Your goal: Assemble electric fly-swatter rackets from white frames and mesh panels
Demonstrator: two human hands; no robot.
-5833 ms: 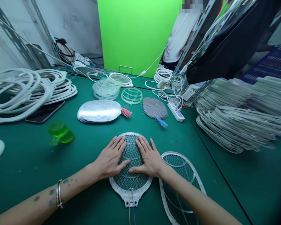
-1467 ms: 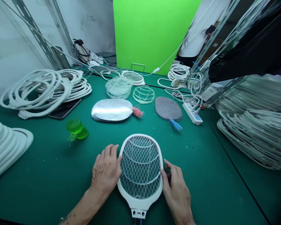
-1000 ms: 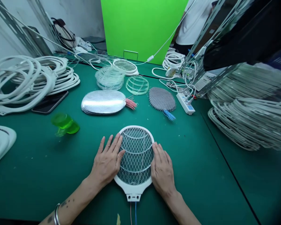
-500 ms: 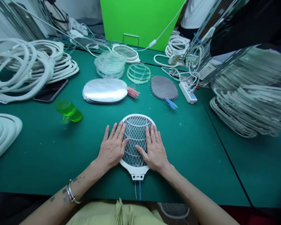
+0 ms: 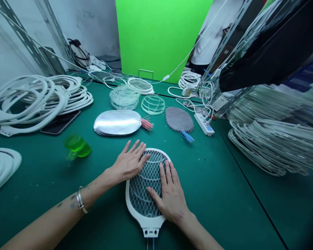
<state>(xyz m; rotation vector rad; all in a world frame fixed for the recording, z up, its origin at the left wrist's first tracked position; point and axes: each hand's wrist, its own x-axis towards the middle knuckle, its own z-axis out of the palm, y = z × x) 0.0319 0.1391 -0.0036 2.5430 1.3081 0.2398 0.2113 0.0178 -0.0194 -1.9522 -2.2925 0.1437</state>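
A white racket-shaped frame (image 5: 147,184) with metal mesh lies on the green table, a red and a blue wire coming out of its neck toward me. My left hand (image 5: 130,161) is over the frame's upper left rim, fingers spread and holding nothing. Flat on the right side of the mesh rests my right hand (image 5: 170,191), its thumb stretched apart from its fingers. Beyond them are a stack of silver mesh sheets (image 5: 117,123) with red wires and a stack of darker mesh (image 5: 179,119) with blue wires.
White frames (image 5: 59,97) pile up at the left beside a phone (image 5: 60,123) and a green container (image 5: 77,146). Pale rings (image 5: 125,97) stand farther back. A power strip (image 5: 203,124) and many stacked frames (image 5: 273,146) are at the right. A person (image 5: 211,34) stands behind.
My left hand has moved up along the frame toward its top left and turned more to the right. My right hand remains on the mesh. The view has tilted up.
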